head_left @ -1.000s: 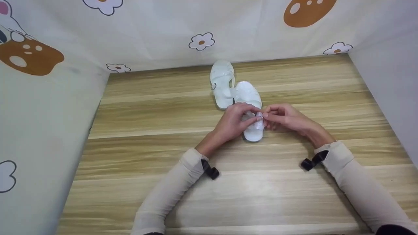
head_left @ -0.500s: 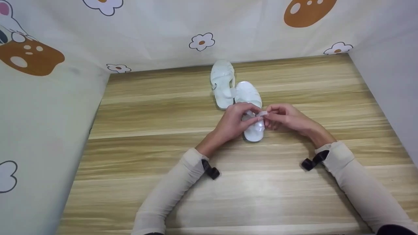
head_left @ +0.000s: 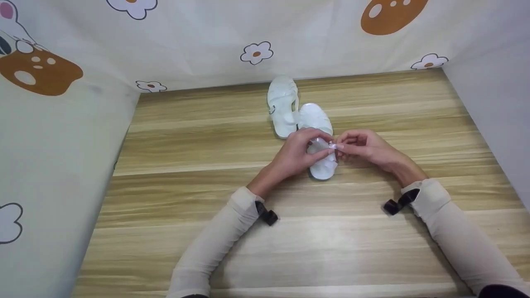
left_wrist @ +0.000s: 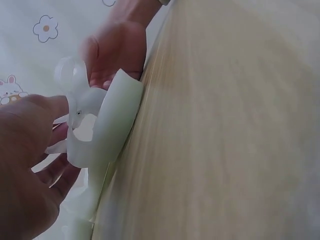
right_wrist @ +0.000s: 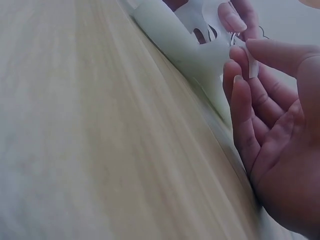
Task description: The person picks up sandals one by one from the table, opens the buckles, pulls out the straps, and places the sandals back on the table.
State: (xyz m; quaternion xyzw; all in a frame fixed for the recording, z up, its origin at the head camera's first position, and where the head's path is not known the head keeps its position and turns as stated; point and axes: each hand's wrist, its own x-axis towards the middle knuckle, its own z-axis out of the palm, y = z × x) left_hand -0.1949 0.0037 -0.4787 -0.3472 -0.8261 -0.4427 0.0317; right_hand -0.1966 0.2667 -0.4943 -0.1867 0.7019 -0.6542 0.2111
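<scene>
A white sandal (head_left: 315,118) lies on the wood-patterned surface, its toe pointing away. Over its ankle part, my left hand (head_left: 297,151) pinches the sandal's strap beside a small metal buckle (right_wrist: 234,38), thumb and forefinger meeting there. From the right, my right hand (head_left: 366,147) pinches the free end of the strap (right_wrist: 253,68) between thumb and forefinger, its other fingers loosely curled. In the left wrist view, the sandal's pale heel (left_wrist: 117,117) stands between both hands. Part of the sandal's middle is hidden under the left hand.
A second white sandal (head_left: 282,99) lies just left of and beyond the first, close to the back wall, its own buckle (head_left: 271,109) showing. Printed cloth walls (head_left: 198,49) enclose the wooden surface (head_left: 198,186) at the back and sides.
The strap end between the hands has shifted from lying over the sandal's side to sticking out towards the right hand. The right hand has risen slightly; the left has barely moved.
</scene>
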